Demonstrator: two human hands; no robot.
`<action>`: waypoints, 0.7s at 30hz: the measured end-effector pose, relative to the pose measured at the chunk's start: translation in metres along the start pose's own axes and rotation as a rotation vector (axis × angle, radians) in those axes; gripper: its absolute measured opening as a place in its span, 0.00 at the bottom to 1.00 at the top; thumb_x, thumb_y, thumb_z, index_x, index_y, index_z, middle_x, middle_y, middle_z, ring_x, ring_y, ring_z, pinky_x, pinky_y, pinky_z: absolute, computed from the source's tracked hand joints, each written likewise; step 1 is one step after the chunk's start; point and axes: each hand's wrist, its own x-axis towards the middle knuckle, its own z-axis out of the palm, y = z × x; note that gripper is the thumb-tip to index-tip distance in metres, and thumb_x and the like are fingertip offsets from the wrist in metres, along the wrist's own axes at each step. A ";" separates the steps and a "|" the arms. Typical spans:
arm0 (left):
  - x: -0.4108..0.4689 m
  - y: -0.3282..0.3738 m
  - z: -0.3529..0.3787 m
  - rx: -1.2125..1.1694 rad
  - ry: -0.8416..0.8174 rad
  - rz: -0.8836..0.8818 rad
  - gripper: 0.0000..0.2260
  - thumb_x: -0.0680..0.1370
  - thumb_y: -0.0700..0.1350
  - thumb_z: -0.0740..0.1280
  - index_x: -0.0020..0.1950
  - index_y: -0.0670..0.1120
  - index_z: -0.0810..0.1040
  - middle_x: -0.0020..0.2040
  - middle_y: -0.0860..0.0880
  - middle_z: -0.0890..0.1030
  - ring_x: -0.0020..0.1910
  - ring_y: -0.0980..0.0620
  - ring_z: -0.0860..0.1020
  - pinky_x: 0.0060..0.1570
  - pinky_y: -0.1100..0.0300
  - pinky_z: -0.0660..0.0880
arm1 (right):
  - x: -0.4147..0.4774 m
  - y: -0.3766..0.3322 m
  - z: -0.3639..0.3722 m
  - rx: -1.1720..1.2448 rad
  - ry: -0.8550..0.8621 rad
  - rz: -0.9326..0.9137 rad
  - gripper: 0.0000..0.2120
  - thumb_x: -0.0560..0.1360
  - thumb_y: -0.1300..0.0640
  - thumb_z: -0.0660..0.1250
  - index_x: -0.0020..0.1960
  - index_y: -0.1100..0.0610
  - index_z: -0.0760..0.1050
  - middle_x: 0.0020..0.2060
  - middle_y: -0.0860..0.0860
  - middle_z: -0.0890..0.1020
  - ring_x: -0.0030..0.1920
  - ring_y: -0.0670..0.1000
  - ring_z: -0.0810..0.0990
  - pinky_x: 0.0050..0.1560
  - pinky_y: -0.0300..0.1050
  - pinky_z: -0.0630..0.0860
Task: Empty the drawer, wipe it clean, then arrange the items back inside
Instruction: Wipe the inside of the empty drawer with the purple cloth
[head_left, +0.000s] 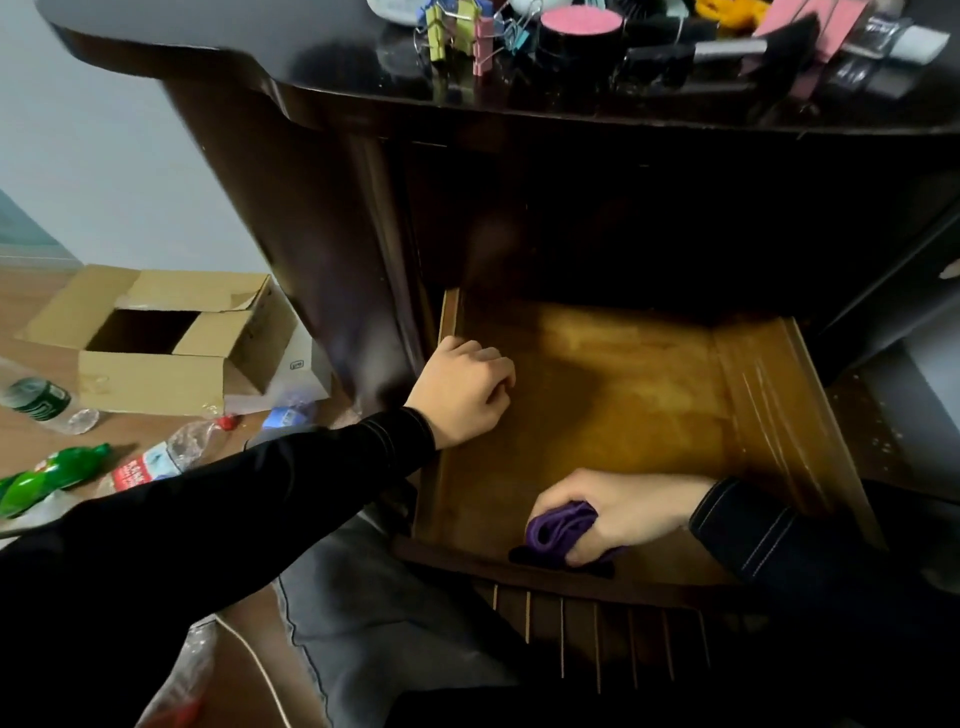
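Drawer (597, 395) pulled well out of dark cabinet (322, 218), its wooden floor bare, so emptying reads as done and wiping as the step in hand

Right hand (618, 514) clutches bunched purple cloth (558, 530), fingers wrapped round it, low on drawer floor just beside front wall. Left hand (462, 395) sits at drawer's left wall with fingers curled under; fingertips hidden, so cannot tell whether they grasp the rim or only rest against it.

Risks, as judged:
- Drawer far extended; downward weight from either hand could tilt it or drag it off its runners
- Cloth wadded into a small lump: little contact with the wood, so streaks and missed corners are likely
- Rear of drawer lies in shadow under the cabinet — easy to skip
- Removed items crowd the cabinet top above: binder clips (457, 31), pink-topped round tub (581, 23) and dark oblong pieces. A bump to the cabinet could drop some into the wiped drawer or onto the floor

Hard to make out:
- Back wall of drawer lost in darkness
- Items on top cut off by upper frame edge and blurred; several not identifiable
- Cannot tell whether cloth is damp or dry
- Outer face of drawer front mostly hidden below right hand

Floor at left holds open cardboard box (156, 358) and scattered plastic bottles (52, 475) — apart from the work
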 end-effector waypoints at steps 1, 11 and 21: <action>0.000 0.001 -0.001 -0.002 -0.007 -0.007 0.07 0.77 0.46 0.62 0.49 0.49 0.80 0.46 0.53 0.81 0.46 0.50 0.77 0.53 0.57 0.64 | 0.000 -0.003 -0.001 -0.005 -0.015 0.006 0.15 0.75 0.62 0.73 0.59 0.51 0.80 0.52 0.47 0.83 0.55 0.53 0.81 0.58 0.53 0.77; 0.003 0.007 -0.007 -0.016 0.002 -0.083 0.06 0.75 0.43 0.64 0.44 0.47 0.81 0.41 0.52 0.81 0.40 0.49 0.77 0.48 0.60 0.62 | 0.015 -0.006 0.005 -0.161 -0.060 -0.025 0.12 0.75 0.65 0.68 0.55 0.52 0.79 0.49 0.55 0.83 0.45 0.55 0.79 0.42 0.49 0.73; 0.005 0.004 -0.001 -0.034 0.001 -0.088 0.06 0.75 0.43 0.64 0.43 0.46 0.81 0.40 0.51 0.81 0.39 0.50 0.76 0.49 0.59 0.65 | 0.018 -0.002 -0.002 -0.058 -0.086 -0.059 0.14 0.74 0.65 0.72 0.58 0.58 0.80 0.52 0.56 0.83 0.53 0.58 0.81 0.54 0.56 0.77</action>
